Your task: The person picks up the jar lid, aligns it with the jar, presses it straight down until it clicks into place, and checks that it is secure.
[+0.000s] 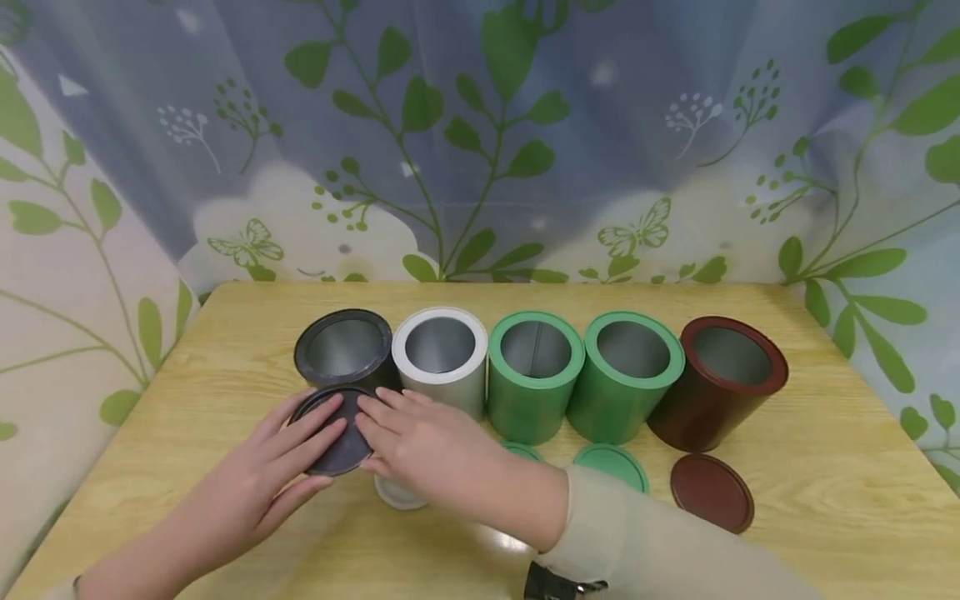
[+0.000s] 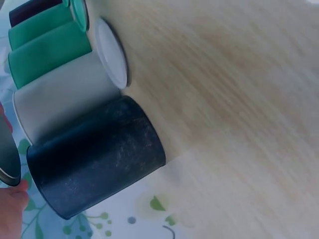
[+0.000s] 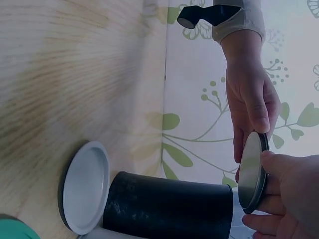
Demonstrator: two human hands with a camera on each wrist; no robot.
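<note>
Both hands hold a round black lid point(image 1: 337, 448) in the air, close in front of the black can point(image 2: 94, 154). My left hand point(image 1: 251, 483) grips the lid's left side, fingers spread over the top and thumb at the lower edge. On the other side my right hand point(image 1: 427, 442) pinches it, fingers on top and thumb point(image 3: 276, 162) against the pale underside. In the right wrist view the lid stands apart from the can's rim. The black can is uncovered, showing its grey metal inside.
Right of the black can stand uncovered cans in a row: a white one point(image 1: 444, 379), two green ones point(image 1: 525, 412) and a dark red one point(image 1: 686, 421). In front lie a white lid point(image 3: 87, 186), two green lids point(image 1: 611, 467) and a dark red lid point(image 1: 712, 493).
</note>
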